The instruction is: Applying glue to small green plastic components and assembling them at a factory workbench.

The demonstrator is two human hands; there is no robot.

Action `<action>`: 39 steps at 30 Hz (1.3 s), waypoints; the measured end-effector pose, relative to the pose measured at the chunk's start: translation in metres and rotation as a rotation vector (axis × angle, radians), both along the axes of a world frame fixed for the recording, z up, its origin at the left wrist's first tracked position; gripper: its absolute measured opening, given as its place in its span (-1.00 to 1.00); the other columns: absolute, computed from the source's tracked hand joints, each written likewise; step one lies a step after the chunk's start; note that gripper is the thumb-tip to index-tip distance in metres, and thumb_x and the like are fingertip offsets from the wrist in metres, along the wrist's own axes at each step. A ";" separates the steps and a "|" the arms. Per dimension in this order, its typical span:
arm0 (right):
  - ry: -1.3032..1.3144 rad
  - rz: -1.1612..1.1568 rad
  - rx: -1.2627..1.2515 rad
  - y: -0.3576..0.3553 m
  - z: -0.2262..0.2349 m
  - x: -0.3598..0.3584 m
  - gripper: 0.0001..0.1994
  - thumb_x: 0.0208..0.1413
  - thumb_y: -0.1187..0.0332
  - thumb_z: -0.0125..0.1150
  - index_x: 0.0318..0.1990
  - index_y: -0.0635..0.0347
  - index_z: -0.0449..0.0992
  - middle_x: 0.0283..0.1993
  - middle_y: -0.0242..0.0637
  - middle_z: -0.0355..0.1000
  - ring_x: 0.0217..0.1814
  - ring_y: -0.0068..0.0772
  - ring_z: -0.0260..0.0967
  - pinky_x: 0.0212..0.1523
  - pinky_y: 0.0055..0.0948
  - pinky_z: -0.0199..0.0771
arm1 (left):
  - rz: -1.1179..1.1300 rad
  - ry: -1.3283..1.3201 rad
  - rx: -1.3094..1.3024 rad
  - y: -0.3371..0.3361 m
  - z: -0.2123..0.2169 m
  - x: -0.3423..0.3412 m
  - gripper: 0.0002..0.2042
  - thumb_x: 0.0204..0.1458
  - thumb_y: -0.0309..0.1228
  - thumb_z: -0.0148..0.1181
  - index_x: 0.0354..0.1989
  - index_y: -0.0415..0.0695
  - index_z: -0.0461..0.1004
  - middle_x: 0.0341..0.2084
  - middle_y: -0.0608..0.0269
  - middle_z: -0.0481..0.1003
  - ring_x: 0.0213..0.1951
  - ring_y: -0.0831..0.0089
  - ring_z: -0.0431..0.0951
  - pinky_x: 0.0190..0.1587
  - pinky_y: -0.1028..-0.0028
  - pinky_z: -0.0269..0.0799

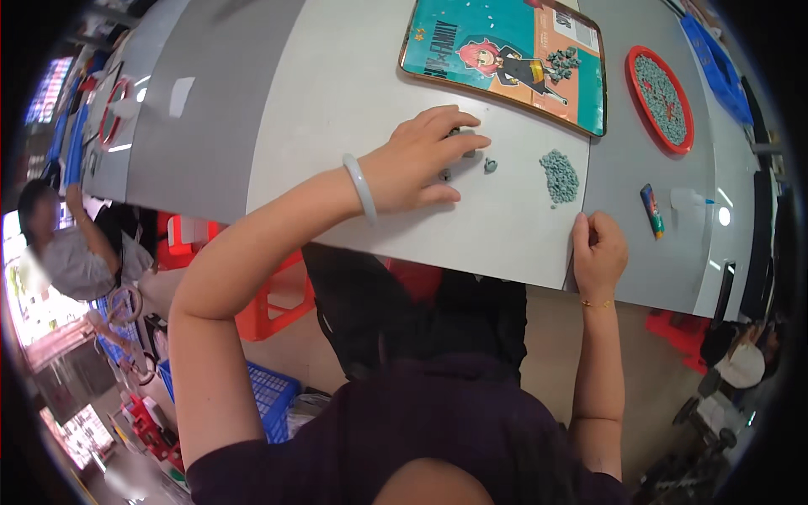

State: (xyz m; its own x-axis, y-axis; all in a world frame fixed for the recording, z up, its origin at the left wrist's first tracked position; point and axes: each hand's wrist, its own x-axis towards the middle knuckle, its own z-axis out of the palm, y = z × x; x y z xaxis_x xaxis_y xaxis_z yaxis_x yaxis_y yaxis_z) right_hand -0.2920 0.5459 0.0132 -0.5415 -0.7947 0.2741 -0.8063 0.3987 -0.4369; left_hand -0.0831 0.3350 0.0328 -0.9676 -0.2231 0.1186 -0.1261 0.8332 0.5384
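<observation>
Surface: white table (pixel 353 93), my work spread within reach.
Left hand (pixel 421 160): fingers bent, tips pinching small grey-green pieces (pixel 490 165) against the board to steady them.
Right hand (pixel 599 252): loosely curled at the table edge, holding nothing I can see.
Beyond my fingertips: loose pile (pixel 559 177), ready to draw from.
Farther: picture tray (pixel 471 42), red dish (pixel 633 67) of more pieces.
</observation>
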 end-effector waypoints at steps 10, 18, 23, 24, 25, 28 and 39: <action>-0.048 0.235 -0.111 0.007 0.003 0.003 -0.73 0.00 0.37 0.09 -0.64 0.27 0.22 -0.67 -0.22 0.13 -0.61 -0.25 0.08 -0.56 -0.35 0.08 | 0.664 0.151 0.089 0.170 -0.100 0.133 -0.81 -0.14 -0.60 -0.06 -0.35 -0.20 0.44 -0.37 0.06 0.44 -0.23 0.10 0.41 -0.11 0.22 0.29; -0.028 0.291 0.070 -0.004 0.004 0.005 -0.78 -0.08 0.50 0.09 -0.66 0.25 0.20 -0.66 -0.21 0.11 -0.59 -0.18 0.07 -0.56 -0.30 0.04 | 0.741 -0.141 1.157 0.160 -0.279 0.060 -0.63 0.06 -0.24 -0.09 0.00 -0.17 0.32 -0.03 -0.02 0.33 0.03 0.14 0.30 0.05 0.25 0.20; -0.046 0.309 0.208 -0.009 0.013 0.001 -0.79 -0.17 0.56 0.07 -0.68 0.21 0.18 -0.67 -0.21 0.06 -0.61 -0.18 0.01 -0.58 -0.30 -0.02 | 0.594 -0.225 1.194 0.107 -0.232 0.060 -0.61 0.06 -0.22 -0.09 0.01 -0.16 0.31 -0.05 0.00 0.34 0.01 0.16 0.32 0.03 0.28 0.23; -0.047 0.316 0.216 -0.009 0.014 0.000 -0.79 -0.19 0.57 0.07 -0.69 0.21 0.17 -0.67 -0.21 0.06 -0.61 -0.18 0.01 -0.58 -0.31 -0.03 | 0.566 -0.248 1.207 0.101 -0.220 0.063 -0.61 0.06 -0.21 -0.08 0.01 -0.16 0.31 -0.05 0.00 0.34 0.01 0.16 0.32 0.02 0.28 0.23; -0.046 0.329 0.216 -0.008 0.017 -0.001 -0.79 -0.21 0.57 0.06 -0.70 0.21 0.16 -0.67 -0.21 0.05 -0.61 -0.18 0.00 -0.59 -0.31 -0.03 | 0.543 -0.265 1.214 0.097 -0.206 0.070 -0.61 0.06 -0.21 -0.08 0.01 -0.16 0.31 -0.06 0.00 0.34 0.00 0.16 0.32 0.02 0.29 0.24; -0.063 0.312 0.233 -0.008 0.011 -0.004 -0.76 -0.30 0.53 0.14 -0.72 0.15 0.16 -0.70 -0.27 0.05 -0.65 -0.22 0.00 -0.63 -0.32 -0.05 | 0.494 -0.288 1.216 0.080 -0.183 0.071 -0.60 0.06 -0.20 -0.08 0.02 -0.15 0.30 -0.07 0.01 0.35 -0.01 0.17 0.33 0.00 0.30 0.25; -0.186 0.408 0.117 -0.003 0.010 -0.007 -0.75 -0.15 0.56 0.06 -0.69 0.21 0.11 -0.67 -0.23 0.00 -0.62 -0.24 -0.05 -0.59 -0.33 -0.09 | 0.517 -0.158 0.878 0.074 -0.177 0.099 -0.57 0.06 -0.15 -0.06 0.05 -0.13 0.28 -0.11 0.04 0.37 -0.07 0.20 0.37 -0.05 0.35 0.30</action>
State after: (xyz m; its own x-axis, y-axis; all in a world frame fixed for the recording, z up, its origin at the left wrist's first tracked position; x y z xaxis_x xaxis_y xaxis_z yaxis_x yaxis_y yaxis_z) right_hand -0.2986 0.5428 0.0231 -0.2092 -0.9730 0.0973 -0.8196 0.1202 -0.5602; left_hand 0.0156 0.4087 -0.1446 -0.7188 -0.5635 -0.4071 -0.4796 -0.0218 0.8772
